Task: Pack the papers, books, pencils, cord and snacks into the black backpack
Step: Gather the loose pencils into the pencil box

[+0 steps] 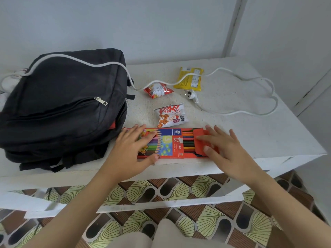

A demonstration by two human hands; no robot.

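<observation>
black backpack (59, 97), white cord (238, 77), yellow snack (189, 79)

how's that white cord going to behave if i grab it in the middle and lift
Probably floppy: the white cord lies in loose curves and drapes over the black backpack. Likely to drag things, since it crosses the yellow snack packet. The plug end may swing and hang lowest, looking heavier than the cable.
</observation>
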